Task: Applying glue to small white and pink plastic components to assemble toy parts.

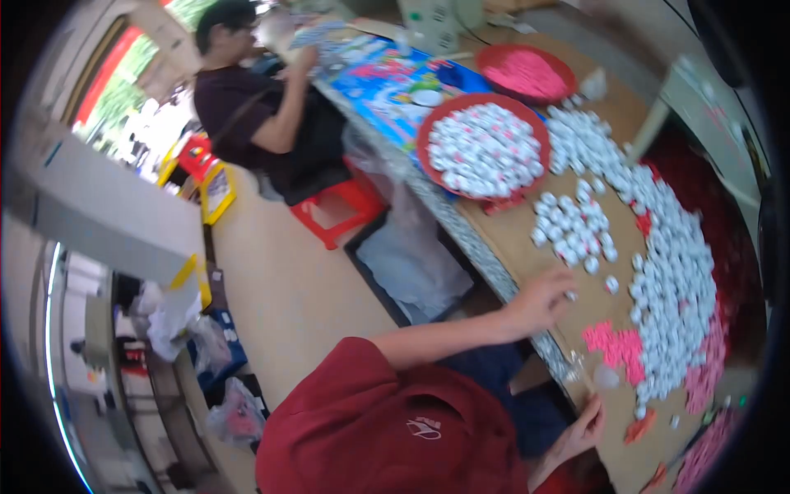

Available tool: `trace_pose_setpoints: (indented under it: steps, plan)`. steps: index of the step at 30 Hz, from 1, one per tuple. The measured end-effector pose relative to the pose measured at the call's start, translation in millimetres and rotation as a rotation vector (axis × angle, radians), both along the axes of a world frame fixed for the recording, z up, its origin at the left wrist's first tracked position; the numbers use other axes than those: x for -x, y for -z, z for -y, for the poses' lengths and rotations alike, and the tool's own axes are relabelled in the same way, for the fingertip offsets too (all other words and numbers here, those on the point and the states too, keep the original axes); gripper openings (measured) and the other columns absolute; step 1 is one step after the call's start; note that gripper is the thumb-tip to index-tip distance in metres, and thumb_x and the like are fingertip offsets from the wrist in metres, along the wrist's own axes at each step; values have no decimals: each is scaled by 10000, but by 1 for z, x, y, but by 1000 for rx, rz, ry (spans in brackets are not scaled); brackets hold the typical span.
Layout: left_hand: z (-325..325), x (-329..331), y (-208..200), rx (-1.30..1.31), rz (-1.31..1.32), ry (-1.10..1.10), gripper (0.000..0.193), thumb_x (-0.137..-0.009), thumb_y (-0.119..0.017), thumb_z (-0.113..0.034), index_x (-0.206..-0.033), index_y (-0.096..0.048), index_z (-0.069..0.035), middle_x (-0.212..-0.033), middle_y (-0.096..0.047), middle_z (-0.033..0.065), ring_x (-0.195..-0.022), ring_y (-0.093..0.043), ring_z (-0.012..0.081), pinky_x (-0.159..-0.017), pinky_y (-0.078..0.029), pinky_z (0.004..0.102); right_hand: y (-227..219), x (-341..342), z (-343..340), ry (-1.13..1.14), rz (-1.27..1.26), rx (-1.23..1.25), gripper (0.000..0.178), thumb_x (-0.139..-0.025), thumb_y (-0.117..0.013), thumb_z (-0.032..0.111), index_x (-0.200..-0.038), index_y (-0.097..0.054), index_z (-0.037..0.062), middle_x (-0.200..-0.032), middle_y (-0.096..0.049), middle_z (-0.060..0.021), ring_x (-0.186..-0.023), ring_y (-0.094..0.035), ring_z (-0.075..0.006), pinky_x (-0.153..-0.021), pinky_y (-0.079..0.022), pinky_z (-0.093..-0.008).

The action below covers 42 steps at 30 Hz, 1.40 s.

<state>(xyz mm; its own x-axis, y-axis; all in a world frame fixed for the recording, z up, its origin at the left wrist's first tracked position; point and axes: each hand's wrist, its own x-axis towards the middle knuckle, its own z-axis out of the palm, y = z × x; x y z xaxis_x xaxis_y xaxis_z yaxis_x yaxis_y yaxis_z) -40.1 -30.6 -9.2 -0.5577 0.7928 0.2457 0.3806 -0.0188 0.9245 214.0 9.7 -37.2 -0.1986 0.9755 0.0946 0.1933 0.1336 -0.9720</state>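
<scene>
My left hand (539, 305) is over the near edge of the table, its fingers pinched on a small white round piece (571, 295). Closer to my body, my right hand (581, 431) has its thumb and fingers together around the lower end of a thin pale stick (587, 380); blur hides the exact grip. By the stick's upper end lies a translucent whitish blob (606, 377). A cluster of white round pieces (568, 226), some with pink marks, lies beyond my left hand. Small pink pieces (617, 347) form a pile between my hands and a long white heap (671, 288).
A red basin (424, 148) full of white pieces stands farther along the table, with another red basin (485, 70) of pink pieces behind it. A pale green machine (708, 123) stands at the right. Another person (247, 107) sits on a red stool (350, 210) at the far left.
</scene>
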Motion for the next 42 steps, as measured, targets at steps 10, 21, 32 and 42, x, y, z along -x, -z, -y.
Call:
trace_pose_setpoints:
  steps: [10, 21, 32, 42]
  plan:
    - [-50, -2, -17, -61, -550, 35, 172, -699, -611, 9, -868, -605, -20, -890, -577, 102, -849, -512, 277, -732, -424, 357, -45, 32, -18, 10, 247, -104, 586, -566, -762, 55, -1095, -513, 29, -1027, -540, -63, -809, -472, -143, -748, -387, -250]
    - [-130, -28, -6, -9, -782, 465, 222, -715, -562, -21, -928, -617, -45, -927, -562, 102, -863, -541, 265, -708, -465, 331, -32, 32, -28, -82, 307, -361, 421, -646, -687, 9, -1041, -543, 30, -1005, -571, -95, -855, -518, -224, -765, -422, -304]
    - [-54, -34, -15, 41, 1368, 495, 275, -879, -493, -103, -1129, -479, 11, -1040, -567, 129, -889, -593, 212, -739, -509, 273, -48, 12, -16, -51, -169, -56, 360, -782, -602, 74, -1089, -461, -51, -991, -558, -132, -796, -562, -144, -716, -444, -238]
    - [-28, -41, -9, 60, 1091, 484, 311, -841, -529, -13, -1144, -482, 36, -989, -592, 116, -840, -602, 160, -709, -501, 235, -60, 12, -20, -103, -75, -51, 321, -708, -688, 140, -936, -584, -61, -744, -529, -51, -655, -485, -105, -569, -361, -204]
